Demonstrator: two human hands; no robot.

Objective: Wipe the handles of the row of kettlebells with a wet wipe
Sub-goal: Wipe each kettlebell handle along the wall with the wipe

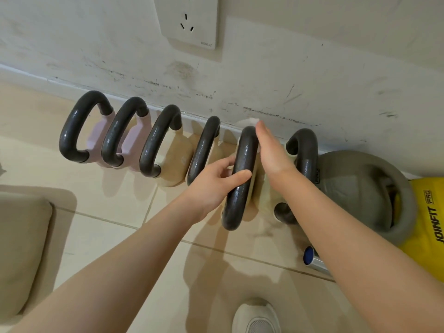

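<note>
Several kettlebells with dark handles stand in a row against the wall, with pink bodies at the left (79,131) and beige ones further right (156,143). My left hand (216,181) grips the fifth handle (240,203) from its left side, thumb across the front. My right hand (271,152) lies flat against the right side of that same handle and presses a white wet wipe (251,121) onto it. Only a corner of the wipe shows past my fingertips. A sixth dark handle (305,152) stands just right of my right wrist.
A large grey kettlebell (355,188) and a yellow one (427,224) sit at the right end. A metal cylinder with a blue end (312,258) lies on the tile floor under my right forearm. There is a beige cushion (21,248) at left, my shoe (257,316) below and a wall socket (189,20) above.
</note>
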